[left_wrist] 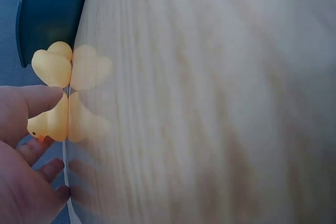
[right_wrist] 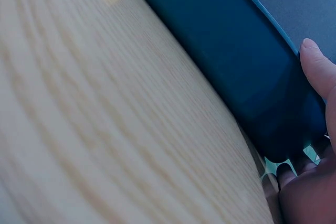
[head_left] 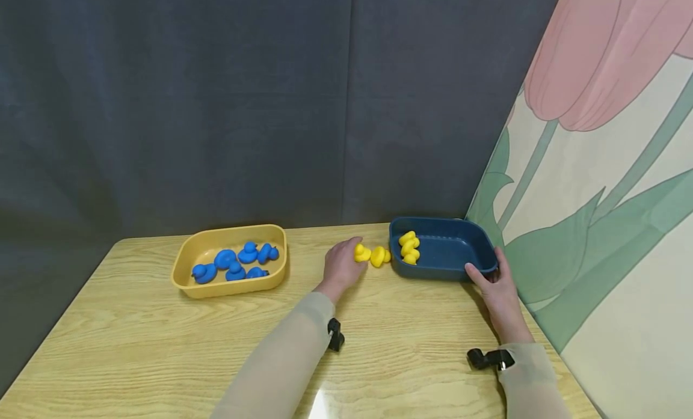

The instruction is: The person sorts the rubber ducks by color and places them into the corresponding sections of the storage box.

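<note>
My left hand (head_left: 343,264) is at a yellow toy duck (head_left: 362,252) on the table, its thumb and forefinger pinching it. In the left wrist view the thumb lies across the duck's (left_wrist: 50,121) body and the forefinger is by its bill. Another yellow duck (head_left: 377,256) sits between that one and a dark blue tray (head_left: 449,273). More yellow ducks (head_left: 409,248) line the tray's left end inside. At the tray's right end my right hand (head_left: 499,293) grips the corner, thumb on the rim and fingers curled around the outer wall, as the right wrist view shows.
A yellow tray (head_left: 227,291) holding several blue ducks (head_left: 236,271) stands on the left of the wooden table (head_left: 135,341). A dark curtain (head_left: 243,106) hangs behind the table, and a tulip-patterned cloth (head_left: 612,226) runs along its right side.
</note>
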The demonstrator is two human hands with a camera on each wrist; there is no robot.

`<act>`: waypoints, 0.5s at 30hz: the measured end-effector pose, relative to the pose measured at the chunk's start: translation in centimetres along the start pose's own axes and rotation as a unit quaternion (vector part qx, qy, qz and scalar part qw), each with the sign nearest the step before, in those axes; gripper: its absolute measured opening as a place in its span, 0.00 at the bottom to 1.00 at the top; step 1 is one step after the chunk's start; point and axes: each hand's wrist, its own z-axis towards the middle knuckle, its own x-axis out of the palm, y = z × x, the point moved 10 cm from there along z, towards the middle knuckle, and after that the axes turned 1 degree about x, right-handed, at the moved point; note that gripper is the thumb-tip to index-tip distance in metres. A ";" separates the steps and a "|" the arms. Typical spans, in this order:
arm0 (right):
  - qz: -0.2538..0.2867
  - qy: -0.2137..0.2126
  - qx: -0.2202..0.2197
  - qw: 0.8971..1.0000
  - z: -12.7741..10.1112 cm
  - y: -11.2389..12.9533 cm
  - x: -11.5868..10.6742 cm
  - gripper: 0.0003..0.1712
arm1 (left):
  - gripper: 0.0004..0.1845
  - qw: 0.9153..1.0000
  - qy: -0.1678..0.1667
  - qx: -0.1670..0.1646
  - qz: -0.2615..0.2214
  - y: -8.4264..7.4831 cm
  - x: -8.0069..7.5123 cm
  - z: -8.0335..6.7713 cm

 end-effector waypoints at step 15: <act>-0.003 0.000 0.005 1.000 0.3 -0.3 -0.1 0.62 | 0.25 0.999 -0.038 -0.013 0.020 0.5 -0.8 -0.1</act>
